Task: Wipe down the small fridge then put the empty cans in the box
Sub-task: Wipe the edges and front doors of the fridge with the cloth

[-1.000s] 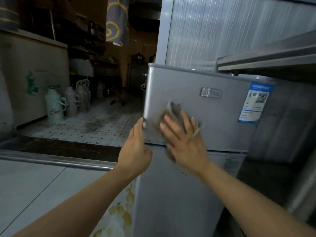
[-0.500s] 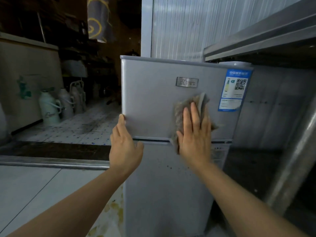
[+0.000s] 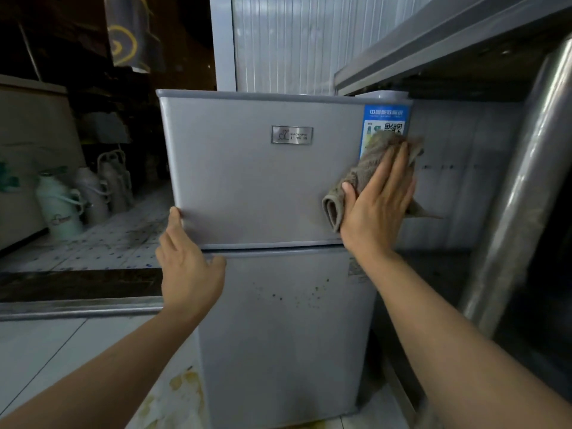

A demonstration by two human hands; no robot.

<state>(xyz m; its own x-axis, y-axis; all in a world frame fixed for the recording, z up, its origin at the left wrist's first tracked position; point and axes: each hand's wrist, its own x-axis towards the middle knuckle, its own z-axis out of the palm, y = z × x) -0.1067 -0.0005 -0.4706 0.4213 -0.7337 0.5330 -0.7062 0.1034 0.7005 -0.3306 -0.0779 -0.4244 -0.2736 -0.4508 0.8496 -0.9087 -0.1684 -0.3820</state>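
Observation:
A small silver two-door fridge (image 3: pixel 247 187) stands in front of me, with a metal badge and a blue label (image 3: pixel 385 119) on its upper door. My right hand (image 3: pixel 380 199) presses a grey-brown cloth (image 3: pixel 368 168) flat against the upper door's right side, partly over the label, fingers straight. My left hand (image 3: pixel 185 264) rests at the lower left corner of the upper door, fingers up along its left edge and thumb at the seam between the doors. The lower door carries dark specks. No cans or box are in view.
A steel counter (image 3: pixel 464 35) with a thick round leg (image 3: pixel 513 187) stands close on the right, overhanging the fridge top. Several thermos jugs (image 3: pixel 62 205) sit on the tiled floor at the left, beyond a metal threshold. Yellow stains mark the floor by the fridge base.
My right hand has slid the cloth rightward across the upper door, from its left side to the blue label. The left hand has stayed at the door's left lower corner.

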